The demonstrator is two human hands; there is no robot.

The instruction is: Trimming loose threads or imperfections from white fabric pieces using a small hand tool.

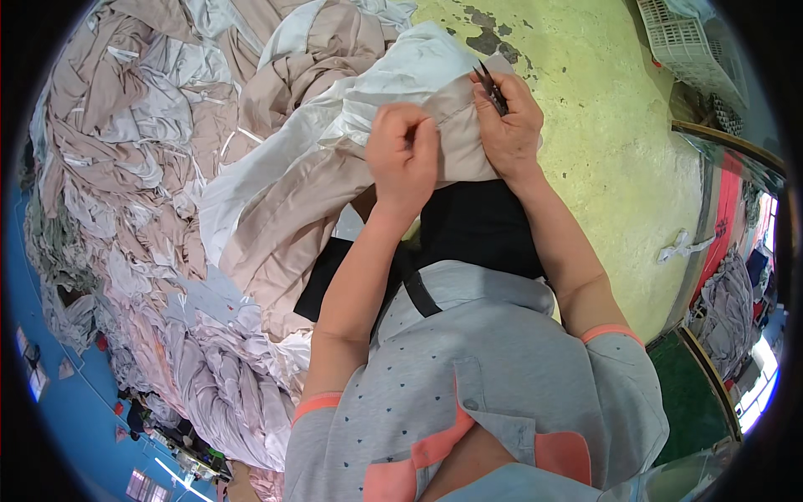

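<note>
My right hand (512, 125) is closed around small dark thread snips (493, 94), their pointed blades facing up and left. A beige and white cloth (460, 130) lies across my lap, its edge running up to the right hand's fingers. Whether those fingers also pinch the cloth I cannot tell. Just left of it, my left hand (403, 155) is curled into a fist over the same cloth. What its fingers hold, if anything, is hidden. The cloth's white side (401, 71) shows beyond the hands, and its folds hang down to my left.
A large heap of beige and white cloth pieces (159, 125) fills the left side. Greyish-lilac cloth (230, 376) is piled nearer. The worn yellow-green floor (611, 125) stretches to the right. A white plastic basket (690, 42) stands at the far right, beyond a dark curved frame edge (728, 144).
</note>
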